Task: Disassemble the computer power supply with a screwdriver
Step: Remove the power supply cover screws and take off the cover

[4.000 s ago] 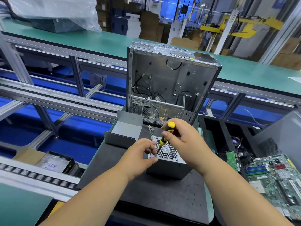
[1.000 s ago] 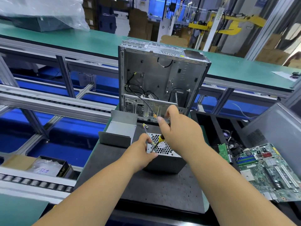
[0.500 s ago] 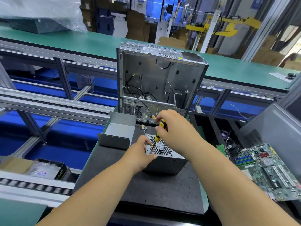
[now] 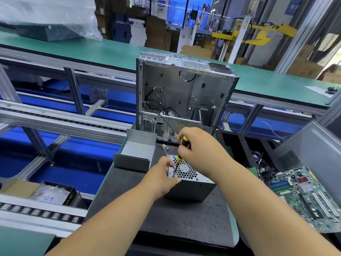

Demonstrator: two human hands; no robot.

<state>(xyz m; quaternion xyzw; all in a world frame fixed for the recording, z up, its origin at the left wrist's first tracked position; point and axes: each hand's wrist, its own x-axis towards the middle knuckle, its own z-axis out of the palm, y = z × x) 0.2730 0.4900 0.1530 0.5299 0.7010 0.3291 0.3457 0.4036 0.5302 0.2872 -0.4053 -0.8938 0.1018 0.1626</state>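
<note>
A grey metal power supply (image 4: 190, 189) with a honeycomb fan grille on top stands on the dark mat (image 4: 184, 222). My left hand (image 4: 162, 177) grips its near left corner, thumb along the front edge. My right hand (image 4: 199, 150) holds a yellow-and-black screwdriver (image 4: 180, 156) tilted down, its tip set on a screw at the grille's front left corner, right beside my left fingers. Short wires stick out behind the unit.
An open, emptied computer case (image 4: 184, 100) stands upright just behind. A bent grey metal cover (image 4: 136, 154) lies at the left of the mat. Right of it, a black bin (image 4: 245, 154) with parts and a green motherboard (image 4: 310, 196). A roller conveyor (image 4: 55, 122) runs on the left.
My right hand has turned on the screwdriver handle, which shows more of its yellow-and-black grip than a second ago. The tip stays at the same corner screw and my left hand keeps its hold.
</note>
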